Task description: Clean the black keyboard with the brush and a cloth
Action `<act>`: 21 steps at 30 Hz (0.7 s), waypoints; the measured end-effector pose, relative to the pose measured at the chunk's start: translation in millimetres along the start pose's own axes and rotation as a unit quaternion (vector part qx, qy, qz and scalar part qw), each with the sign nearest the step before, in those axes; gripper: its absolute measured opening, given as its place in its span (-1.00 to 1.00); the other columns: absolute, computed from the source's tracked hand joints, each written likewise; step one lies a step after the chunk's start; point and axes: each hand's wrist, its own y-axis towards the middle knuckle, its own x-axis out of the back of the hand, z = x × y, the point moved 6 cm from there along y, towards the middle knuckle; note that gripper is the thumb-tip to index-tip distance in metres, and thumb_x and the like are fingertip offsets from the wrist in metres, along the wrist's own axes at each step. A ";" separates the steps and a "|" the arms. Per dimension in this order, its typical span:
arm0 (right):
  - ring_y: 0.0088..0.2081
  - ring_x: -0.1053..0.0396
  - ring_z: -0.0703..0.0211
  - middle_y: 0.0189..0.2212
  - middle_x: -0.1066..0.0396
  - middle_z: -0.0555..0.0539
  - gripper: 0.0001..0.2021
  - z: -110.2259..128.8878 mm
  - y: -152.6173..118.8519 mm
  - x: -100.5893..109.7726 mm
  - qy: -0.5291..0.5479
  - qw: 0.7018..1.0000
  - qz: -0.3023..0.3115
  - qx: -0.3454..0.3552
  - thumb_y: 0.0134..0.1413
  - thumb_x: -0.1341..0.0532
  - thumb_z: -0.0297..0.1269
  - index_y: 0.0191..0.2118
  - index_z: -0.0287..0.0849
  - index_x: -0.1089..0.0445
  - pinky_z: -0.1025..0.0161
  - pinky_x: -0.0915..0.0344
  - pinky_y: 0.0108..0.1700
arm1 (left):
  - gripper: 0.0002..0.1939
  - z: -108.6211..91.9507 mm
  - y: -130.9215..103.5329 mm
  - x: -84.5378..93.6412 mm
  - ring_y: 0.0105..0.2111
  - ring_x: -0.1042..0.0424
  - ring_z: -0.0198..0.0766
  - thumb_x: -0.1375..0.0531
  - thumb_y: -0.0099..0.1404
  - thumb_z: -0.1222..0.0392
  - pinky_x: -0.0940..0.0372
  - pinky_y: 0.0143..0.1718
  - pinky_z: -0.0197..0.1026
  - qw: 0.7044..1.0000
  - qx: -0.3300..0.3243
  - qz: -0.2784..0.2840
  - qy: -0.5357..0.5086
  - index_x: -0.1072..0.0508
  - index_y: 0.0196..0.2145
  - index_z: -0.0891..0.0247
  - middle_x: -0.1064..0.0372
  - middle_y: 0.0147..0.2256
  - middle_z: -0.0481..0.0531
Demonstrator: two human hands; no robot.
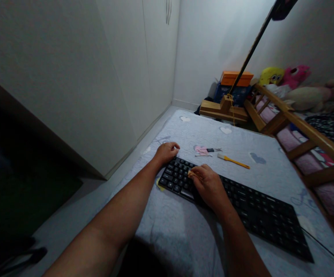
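A black keyboard (pixel 259 215) lies at a slant on a table with a pale, heart-patterned cover (pixel 178 231). My right hand (pixel 208 184) is over its left half, fingers pinched on a small tan cloth (pixel 191 174) that rests against the keys. At the keyboard's upper left corner is my left hand (pixel 167 152), its fingers curled together; whether anything is between them is too small to tell. Beyond the keyboard lie a yellow-handled brush (pixel 236 161) and a small black-and-pink tool (pixel 210 150) with thin metal pieces beside it.
A pale wardrobe (pixel 126 77) stands along the left side. Behind the table are a wooden stand (pixel 224 109) with a dark pole and an orange box (pixel 236 78). A wooden bed rail (pixel 313 130) runs along the right. The keyboard's cable (pixel 325 246) trails off right.
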 end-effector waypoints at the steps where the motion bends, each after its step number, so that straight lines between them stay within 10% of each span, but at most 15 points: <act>1: -0.23 -0.43 0.12 -0.29 -0.45 -0.07 -0.87 1.4 -0.2 -0.7 0.000 1.000 0.003 0.003 0.22 -0.21 -0.45 -0.25 -0.16 -0.51 0.23 -0.31 -0.12 | -0.71 0.3 0.3 -0.3 -0.50 -0.31 -0.29 -0.15 0.22 0.20 -0.17 -0.40 -0.25 1.000 -0.001 0.000 0.000 -0.61 -0.19 0.32 -0.35 -0.54 -0.07; 21: -0.19 -0.41 0.05 -0.25 -0.45 -0.13 -0.83 -24.1 11.4 4.4 -0.088 0.993 -0.072 -0.042 0.22 -0.17 -0.40 -0.25 -0.15 -0.54 0.19 -0.28 -0.10 | -0.71 0.8 -0.6 -0.4 -0.51 -0.32 -0.29 -0.14 0.22 0.21 -0.18 -0.39 -0.26 1.000 0.006 -0.002 -0.004 -0.61 -0.20 0.30 -0.36 -0.54 -0.06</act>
